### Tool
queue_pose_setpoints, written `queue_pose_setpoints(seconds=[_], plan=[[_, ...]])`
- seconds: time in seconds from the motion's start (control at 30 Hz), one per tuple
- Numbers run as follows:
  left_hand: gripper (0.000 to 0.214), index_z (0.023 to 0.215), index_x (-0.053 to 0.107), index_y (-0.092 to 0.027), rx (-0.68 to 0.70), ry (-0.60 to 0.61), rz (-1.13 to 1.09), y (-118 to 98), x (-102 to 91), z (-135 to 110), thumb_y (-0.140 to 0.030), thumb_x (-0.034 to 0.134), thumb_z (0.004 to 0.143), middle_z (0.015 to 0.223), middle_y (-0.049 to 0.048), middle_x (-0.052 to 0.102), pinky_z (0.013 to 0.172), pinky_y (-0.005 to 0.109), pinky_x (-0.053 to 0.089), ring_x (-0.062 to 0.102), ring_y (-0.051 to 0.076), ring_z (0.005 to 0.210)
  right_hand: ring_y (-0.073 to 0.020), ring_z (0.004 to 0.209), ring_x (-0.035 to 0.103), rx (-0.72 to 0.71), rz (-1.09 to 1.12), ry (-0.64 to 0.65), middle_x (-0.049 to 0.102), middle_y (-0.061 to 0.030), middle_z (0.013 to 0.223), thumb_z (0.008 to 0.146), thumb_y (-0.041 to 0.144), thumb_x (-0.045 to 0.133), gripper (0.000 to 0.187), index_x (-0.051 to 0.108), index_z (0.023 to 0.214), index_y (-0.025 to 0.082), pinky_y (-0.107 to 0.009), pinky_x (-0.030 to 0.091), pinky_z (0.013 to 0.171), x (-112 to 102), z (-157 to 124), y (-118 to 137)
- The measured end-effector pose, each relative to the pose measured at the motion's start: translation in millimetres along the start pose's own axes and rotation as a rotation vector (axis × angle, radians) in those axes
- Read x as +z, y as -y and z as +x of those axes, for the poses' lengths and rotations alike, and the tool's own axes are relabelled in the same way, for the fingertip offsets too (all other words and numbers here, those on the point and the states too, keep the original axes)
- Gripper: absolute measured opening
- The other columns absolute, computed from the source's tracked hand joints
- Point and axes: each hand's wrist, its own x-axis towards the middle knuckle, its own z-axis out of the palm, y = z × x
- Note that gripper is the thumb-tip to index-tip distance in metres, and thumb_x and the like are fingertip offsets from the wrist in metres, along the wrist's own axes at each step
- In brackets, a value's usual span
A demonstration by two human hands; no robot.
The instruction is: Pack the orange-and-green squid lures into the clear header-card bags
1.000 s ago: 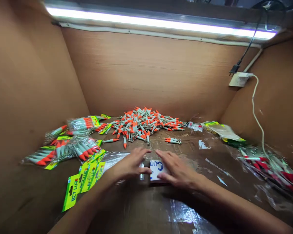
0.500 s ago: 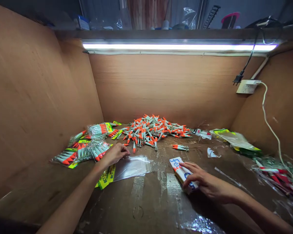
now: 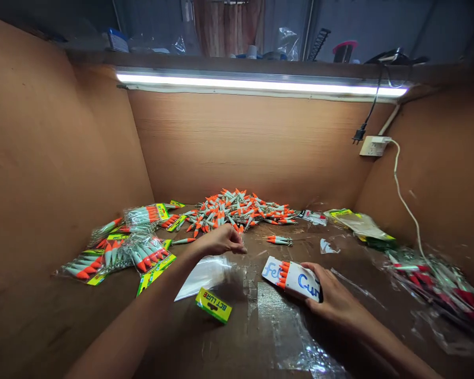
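Note:
My left hand (image 3: 223,240) is closed in a pinch on the edge of a clear plastic bag with a yellow-green "BCT LURE" header card (image 3: 213,305); the film is blurred below the fingers. Under my left forearm lies a stack of clear bags (image 3: 193,279). My right hand (image 3: 326,289) grips the right end of a white block with blue handwriting (image 3: 308,283). Across this block, orange tips of several fishing lures (image 3: 283,273) stick out in a row. Beyond my left hand is a heap of orange-and-white lures (image 3: 245,208).
Packed bags of lures (image 3: 114,250) lie at the left. A few loose lures (image 3: 279,240) sit right of the heap. Flat packaging (image 3: 361,223) and red-and-white lures in plastic (image 3: 430,279) are on the right, below a white cable (image 3: 406,202). Wooden walls enclose the table.
My left hand has moved right, drawing a bag with its header card off the stack. My right hand has closed round the block's right end. The view has shifted slightly.

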Motion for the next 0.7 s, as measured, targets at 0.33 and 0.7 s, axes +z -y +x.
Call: queue_pose_setpoints(seconds=[0.33, 0.7], plan=[[0.043, 0.099, 0.076, -0.022, 0.149, 0.16, 0.212, -10, 66.7, 68, -0.043, 0.086, 0.064, 0.093, 0.004, 0.073, 0.073, 0.029, 0.045, 0.064, 0.023, 0.087, -0.0299, 0.129, 0.046, -0.153, -0.038, -0.124, 0.049, -0.0117, 0.139, 0.068, 0.012, 0.059, 0.071, 0.045, 0.137, 0.023, -0.047, 0.036, 0.112, -20, -20, -19], [0.058, 0.129, 0.056, -0.03, 0.039, -0.169, 0.465, 10, 93.8, -25, -0.055, 0.072, 0.079, 0.12, 0.007, 0.055, 0.092, 0.038, 0.046, 0.054, 0.028, 0.11, -0.0274, 0.118, 0.054, -0.111, 0.064, 0.101, 0.056, -0.009, 0.129, 0.068, 0.015, 0.062, 0.065, 0.049, 0.132, 0.025, -0.041, 0.043, 0.102, -31, -6, -19]])
